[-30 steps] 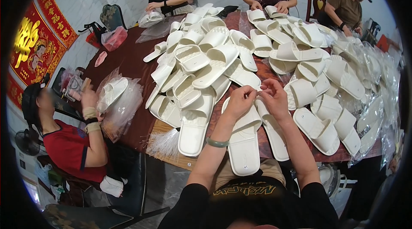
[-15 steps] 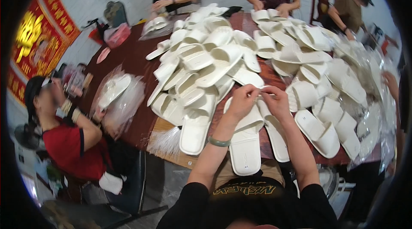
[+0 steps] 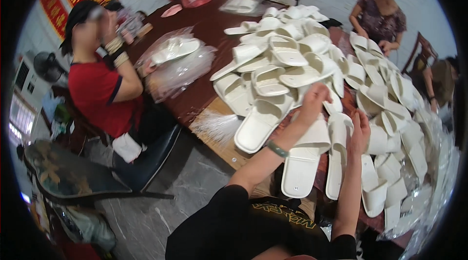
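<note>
Left hand (image 3: 314, 101): raised over the near edge of the slipper heap (image 3: 292, 60), fingers curled loosely at the top of a white slipper (image 3: 304, 162); whether it truly grips the slipper cannot be told. A green band (image 3: 278, 149) sits on that wrist.

Right hand (image 3: 360, 133): just right of the heap's near edge, palm turned inward, fingers laid against a second white slipper (image 3: 335, 160) that stands on its side; a firm grip cannot be told.

White slipper, first: flat, sole end toward the person, just below the heap, overhanging the table (image 3: 204, 30) edge.

White slipper, second: touching the first on its right side.

Slipper heap: many white slippers piled on the dark brown table, spreading rightward from its middle.

Clear bags (image 3: 178, 67): left of the heap, on the table, one holding a pair of slippers.

White bristle bundle (image 3: 217, 126): at the table edge, left-below the heap.

Seated person in red shirt (image 3: 97, 91): left of the heap, hands raised to the head.

Other people: three beyond the heap, at the far and right table sides.
</note>
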Tool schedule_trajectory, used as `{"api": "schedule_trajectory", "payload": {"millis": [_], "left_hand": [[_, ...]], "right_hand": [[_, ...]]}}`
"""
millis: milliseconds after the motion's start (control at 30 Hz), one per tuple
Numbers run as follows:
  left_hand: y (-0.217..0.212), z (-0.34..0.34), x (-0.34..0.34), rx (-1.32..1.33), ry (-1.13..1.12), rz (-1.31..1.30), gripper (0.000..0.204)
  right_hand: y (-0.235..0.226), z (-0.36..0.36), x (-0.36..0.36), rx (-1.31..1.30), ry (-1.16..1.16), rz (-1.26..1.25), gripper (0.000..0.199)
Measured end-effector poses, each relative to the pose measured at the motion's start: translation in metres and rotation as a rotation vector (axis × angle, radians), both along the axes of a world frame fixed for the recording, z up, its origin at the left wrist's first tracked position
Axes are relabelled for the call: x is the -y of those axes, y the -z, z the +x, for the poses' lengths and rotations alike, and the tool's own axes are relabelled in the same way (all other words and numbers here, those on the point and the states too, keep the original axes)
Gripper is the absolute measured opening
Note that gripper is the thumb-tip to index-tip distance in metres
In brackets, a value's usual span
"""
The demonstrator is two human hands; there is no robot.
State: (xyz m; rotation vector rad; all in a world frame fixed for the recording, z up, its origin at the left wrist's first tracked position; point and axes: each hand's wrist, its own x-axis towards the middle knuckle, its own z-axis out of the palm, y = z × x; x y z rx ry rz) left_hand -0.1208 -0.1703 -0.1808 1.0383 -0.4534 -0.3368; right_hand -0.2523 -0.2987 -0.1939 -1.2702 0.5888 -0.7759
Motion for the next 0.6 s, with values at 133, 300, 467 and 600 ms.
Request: {"api": "schedule_trajectory", "payload": {"millis": [133,300,467,600], "left_hand": [[-0.107,-0.006,-0.094,-0.124,-0.076,-0.303,0.015],[-0.215,-0.051,-0.203,0.272,0.923,-1.458,0.021],[-0.178,-0.051,-0.215,1.070,1.102,-0.747,0.030],[-0.141,-0.059,-0.163,0.741,0.241,1.017,0.045]], "right_hand": [[-0.017,0.039,-0.016,0.039,-0.004,0.216,0.037],[-0.034,0.074,-0.030,0.009,-0.187,0.307,0.030],[-0.045,0.104,-0.014,0.046,-0.245,0.276,0.025],[-0.082,0.142,-0.018,0.193,-0.316,0.294,0.022]]}}
